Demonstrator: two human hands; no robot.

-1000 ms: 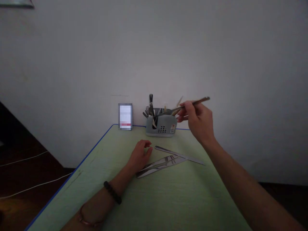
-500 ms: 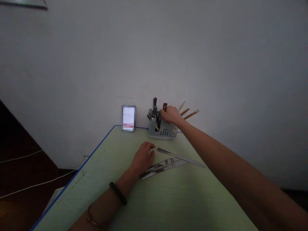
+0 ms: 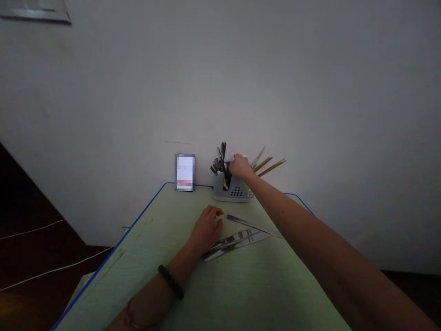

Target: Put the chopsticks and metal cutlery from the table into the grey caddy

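My left hand (image 3: 206, 230) lies on the table with thumb and fingers apart and nothing between them. Just right of its fingertips is the narrow end of a long, thin metal utensil (image 3: 253, 225), its far end hidden behind my right forearm. Shiny flat metal pieces (image 3: 237, 243), too blurred to name, lie beside my left hand. My right hand (image 3: 240, 166) is closed at the top of a grey utensil holder (image 3: 237, 195); whatever its fingers hold is hidden. Dark-handled utensils (image 3: 223, 156) stand in the holder's left part, and chopsticks (image 3: 272, 166) lean out to the right.
A device with a lit screen (image 3: 185, 172) leans against the wall (image 3: 310, 101), left of the holder. The pale green table (image 3: 165, 225) has a blue edge. White cables (image 3: 51, 271) run across the dark area at the left.
My right hand has shifted slightly left, and the brown handle seen beside its fingers is out of sight. My left hand keeps its place on the table. The view has tilted slightly up.
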